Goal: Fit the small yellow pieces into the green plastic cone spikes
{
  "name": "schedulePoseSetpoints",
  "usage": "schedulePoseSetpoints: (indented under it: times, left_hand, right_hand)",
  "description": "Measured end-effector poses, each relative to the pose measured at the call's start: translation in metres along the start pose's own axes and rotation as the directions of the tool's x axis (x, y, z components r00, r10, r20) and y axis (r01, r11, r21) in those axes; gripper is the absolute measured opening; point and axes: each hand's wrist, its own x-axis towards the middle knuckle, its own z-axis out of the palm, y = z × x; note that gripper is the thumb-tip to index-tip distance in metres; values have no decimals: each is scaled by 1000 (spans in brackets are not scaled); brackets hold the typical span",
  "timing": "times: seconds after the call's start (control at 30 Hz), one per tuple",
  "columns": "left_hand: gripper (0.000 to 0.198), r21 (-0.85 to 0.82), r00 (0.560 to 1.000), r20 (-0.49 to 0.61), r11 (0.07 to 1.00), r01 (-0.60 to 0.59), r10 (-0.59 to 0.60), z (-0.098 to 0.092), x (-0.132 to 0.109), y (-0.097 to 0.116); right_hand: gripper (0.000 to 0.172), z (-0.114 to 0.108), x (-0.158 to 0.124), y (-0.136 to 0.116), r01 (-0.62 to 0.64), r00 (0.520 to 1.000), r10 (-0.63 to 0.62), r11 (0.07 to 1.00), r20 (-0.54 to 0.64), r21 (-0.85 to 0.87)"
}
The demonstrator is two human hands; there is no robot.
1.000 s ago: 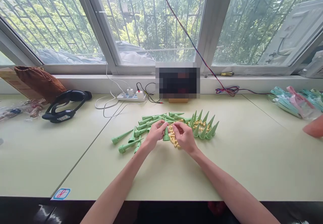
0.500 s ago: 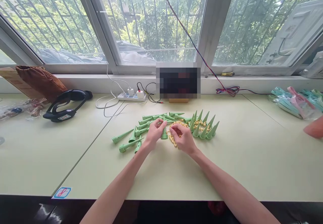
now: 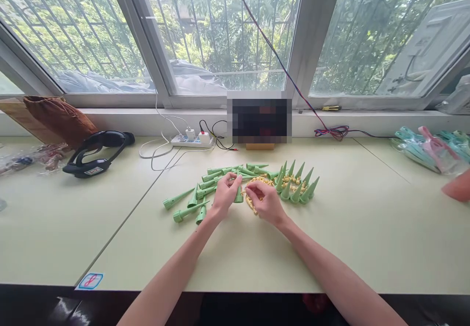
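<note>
left hand [image 3: 224, 195] is closed on one green cone [image 3: 239, 196], tip up and wide end down, in front of the pile. grip is on the upper part, which leaves the wide end free and turned toward the other hand, probably so both can work on it. can't tell whether the cone's base touches the bench [image 3: 253, 257].

right hand [image 3: 270, 201] is just beside it, thumb and finger pinched together, looks like on a small yellow piece [image 3: 243, 192] (tiny and half hidden, so not certain). tip of the pinch points at the cone's side; contact with the cone can't be told. the two hands are near each other but apart, forearms reaching in over the front edge, likely for steadiness.

yellow pieces [image 3: 252, 205] lie in a loose heap partly under the right hand, a handy spot for picking with that hand. loose cones [image 3: 189, 212] lie on their sides to the left, some overlapping, within easy reach of the left hand. standing cones [image 3: 304, 195] are grouped to the right, upright on their wide ends, with more yellow bits between them; the wide base makes a stable stand, and the grouping seems to separate them from the lying ones. power strip [image 3: 193, 141] and headset [image 3: 93, 157] are further back, away from the handwork.
</note>
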Motion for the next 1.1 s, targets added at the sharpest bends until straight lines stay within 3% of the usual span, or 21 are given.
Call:
schedulePoseSetpoints:
  times: [0.67, 1.1]
  left_hand:
    - [29, -61, 985, -134, 991, -121, 112, 2, -4, 3]
    - [27, -59, 979, -119, 983, -173, 166, 4, -4, -1]
  right_hand:
    - [14, 1, 0, 2, -80, 992, 69, 991, 103, 109]
    - [18, 2, -2, 3, -102, 987, 96, 994, 127, 38]
